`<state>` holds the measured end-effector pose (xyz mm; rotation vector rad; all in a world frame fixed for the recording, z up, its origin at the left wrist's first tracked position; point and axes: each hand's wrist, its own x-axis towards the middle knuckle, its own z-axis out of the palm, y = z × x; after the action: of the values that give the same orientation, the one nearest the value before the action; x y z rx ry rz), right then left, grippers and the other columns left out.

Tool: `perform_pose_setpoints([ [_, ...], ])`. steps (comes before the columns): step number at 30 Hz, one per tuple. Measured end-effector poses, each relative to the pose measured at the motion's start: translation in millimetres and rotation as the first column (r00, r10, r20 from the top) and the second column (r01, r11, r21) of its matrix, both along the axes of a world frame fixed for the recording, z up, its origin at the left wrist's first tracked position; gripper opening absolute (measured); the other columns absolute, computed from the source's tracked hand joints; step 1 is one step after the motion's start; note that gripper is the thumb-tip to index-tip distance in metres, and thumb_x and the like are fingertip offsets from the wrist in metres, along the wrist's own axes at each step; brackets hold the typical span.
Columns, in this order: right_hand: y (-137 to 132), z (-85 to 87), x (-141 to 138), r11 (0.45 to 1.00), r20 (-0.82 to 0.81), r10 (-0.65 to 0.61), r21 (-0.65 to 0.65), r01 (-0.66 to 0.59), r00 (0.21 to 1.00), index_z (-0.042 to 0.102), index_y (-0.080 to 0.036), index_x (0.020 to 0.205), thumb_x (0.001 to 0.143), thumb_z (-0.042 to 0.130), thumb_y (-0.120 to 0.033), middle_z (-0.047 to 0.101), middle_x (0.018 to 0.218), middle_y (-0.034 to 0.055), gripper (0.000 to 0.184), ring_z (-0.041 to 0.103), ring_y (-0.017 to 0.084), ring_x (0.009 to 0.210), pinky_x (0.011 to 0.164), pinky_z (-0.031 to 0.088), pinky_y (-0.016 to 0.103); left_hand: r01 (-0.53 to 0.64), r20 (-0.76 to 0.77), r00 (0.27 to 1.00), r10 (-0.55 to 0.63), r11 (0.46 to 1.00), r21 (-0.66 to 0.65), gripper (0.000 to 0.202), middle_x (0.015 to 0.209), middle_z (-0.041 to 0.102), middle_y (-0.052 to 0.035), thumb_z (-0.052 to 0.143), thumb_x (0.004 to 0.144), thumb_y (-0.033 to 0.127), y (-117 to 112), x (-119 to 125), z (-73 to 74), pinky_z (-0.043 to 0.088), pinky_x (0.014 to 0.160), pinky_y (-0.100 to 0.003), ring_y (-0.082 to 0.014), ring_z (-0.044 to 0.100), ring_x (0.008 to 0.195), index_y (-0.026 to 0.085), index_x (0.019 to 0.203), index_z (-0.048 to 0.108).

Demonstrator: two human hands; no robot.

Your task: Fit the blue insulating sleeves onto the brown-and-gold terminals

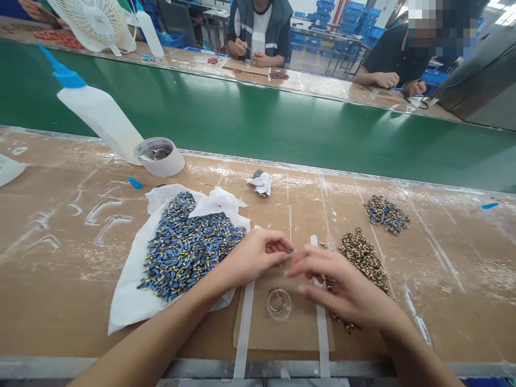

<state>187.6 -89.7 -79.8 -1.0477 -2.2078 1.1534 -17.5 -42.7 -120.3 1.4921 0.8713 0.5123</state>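
Observation:
Over a taped cardboard piece (288,336), my left hand (258,255) pinches a small blue piece (287,252) between thumb and fingertips. Close beside it on the right hovers my right hand (332,274), thumb and fingers apart, slightly blurred, with nothing visible in it. A small round clear cup (278,305) stands on the cardboard below both hands. To the left, many blue, yellow and dark small pieces (189,242) are heaped on a white bag (129,290). Partly behind my right hand lies a pile of small gold and dark pieces (363,258).
A smaller mixed pile (387,214) lies farther right. A tape roll (160,157), a tilted white bottle (100,115) with blue nozzle and a crumpled tissue (261,183) sit toward the green belt (258,118). Across it, other people work near a white fan (94,24).

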Motion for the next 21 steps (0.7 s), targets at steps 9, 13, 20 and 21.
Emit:
perform_pose_setpoints([
  [9,27.6,-21.2,47.5,0.902,0.339,-0.432,0.147,0.406,0.836,0.066,-0.021,0.091,0.087,0.057,-0.023,0.067,0.082,0.0027,0.011,0.06,0.016,0.068,0.063,0.045,0.031,-0.029,-0.04,0.999,0.03,0.999,0.023,0.013,0.075,0.064,-0.0028,0.061,0.081,0.022,-0.5,0.9,1.3,0.045,0.064,-0.024,-0.0121,0.057,0.07,0.013,0.089,0.067],
  [13,26.1,-29.6,38.1,0.913,0.392,-0.408,0.175,0.368,0.825,0.065,-0.019,0.086,0.084,0.058,-0.016,0.066,0.082,0.0031,0.009,0.061,0.018,0.072,0.066,0.046,0.032,-0.032,-0.049,0.998,0.034,0.999,0.043,0.013,0.073,0.064,-0.0017,0.061,0.081,0.022,-0.8,1.3,-0.1,0.045,0.063,-0.024,-0.0116,0.056,0.068,0.014,0.089,0.068],
  [20,26.5,-28.1,42.0,0.895,0.274,-0.443,0.078,0.44,0.854,0.068,-0.021,0.091,0.085,0.059,-0.02,0.069,0.081,0.0026,0.011,0.063,0.018,0.074,0.068,0.048,0.034,-0.052,-0.063,0.996,0.055,0.998,0.045,0.013,0.074,0.065,-0.0028,0.062,0.08,0.021,-1.9,1.0,3.5,0.046,0.063,-0.024,-0.0123,0.057,0.069,0.013,0.088,0.069],
  [21,26.0,-27.4,41.6,0.887,0.215,-0.455,0.023,0.461,0.864,0.069,-0.022,0.092,0.086,0.059,-0.023,0.07,0.082,0.0028,0.012,0.063,0.018,0.074,0.068,0.049,0.033,-0.058,-0.059,0.996,0.06,0.997,0.046,0.013,0.076,0.066,-0.0034,0.062,0.081,0.021,-2.5,0.8,4.2,0.046,0.064,-0.024,-0.0126,0.058,0.07,0.013,0.089,0.069],
])
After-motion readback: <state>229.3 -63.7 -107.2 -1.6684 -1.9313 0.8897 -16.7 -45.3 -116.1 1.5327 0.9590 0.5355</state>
